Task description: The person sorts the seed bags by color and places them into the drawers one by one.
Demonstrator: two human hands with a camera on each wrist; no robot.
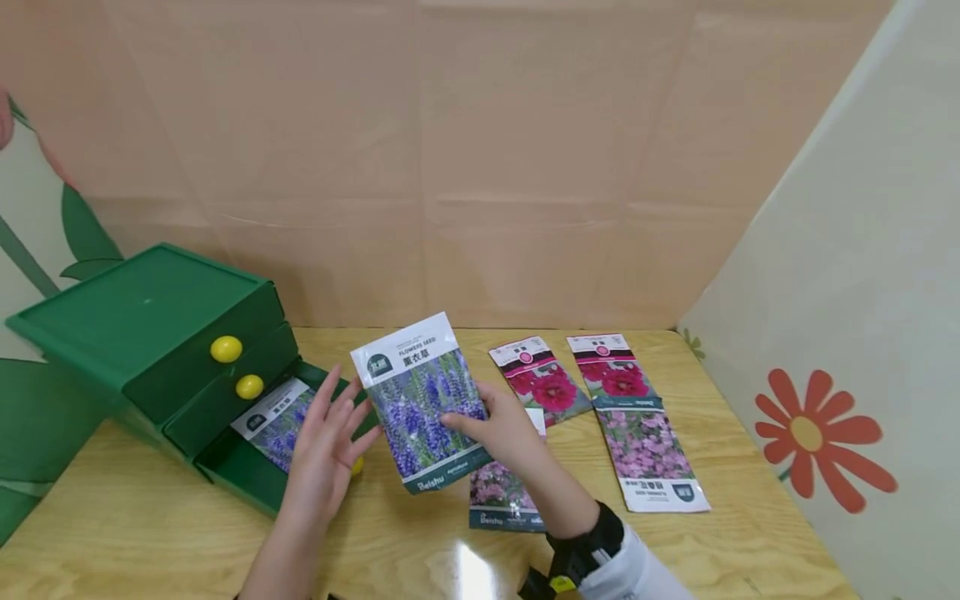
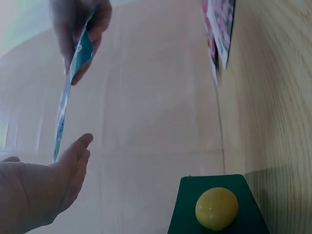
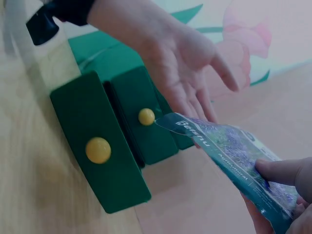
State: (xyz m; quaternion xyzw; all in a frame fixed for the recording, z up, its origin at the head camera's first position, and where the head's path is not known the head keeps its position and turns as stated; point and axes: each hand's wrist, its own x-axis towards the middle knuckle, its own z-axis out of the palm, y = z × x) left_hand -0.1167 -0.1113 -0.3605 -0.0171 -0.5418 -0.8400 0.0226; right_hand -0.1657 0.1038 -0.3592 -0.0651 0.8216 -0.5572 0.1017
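Observation:
My right hand (image 1: 506,425) pinches a lavender seed packet (image 1: 423,400) at its right edge, thumb on the printed front and fingers behind. The packet is held above the table, face toward the head view, its white top edge tilted up and left. In the left wrist view the packet (image 2: 63,112) appears nearly edge-on. My left hand (image 1: 326,446) has its fingers spread straight, palm facing the packet, fingertips right by its left edge. Behind that hand, another lavender packet (image 1: 273,417) lies in the pulled-out bottom drawer (image 1: 240,467), partly hidden by the hand.
A green drawer cabinet (image 1: 150,308) with yellow knobs stands on the left. Two red-flower packets (image 1: 551,392) and two pink-flower packets (image 1: 648,450) lie on the wooden table (image 1: 405,550) at right, partly overlapping. Behind is a peach-coloured backdrop (image 1: 525,167).

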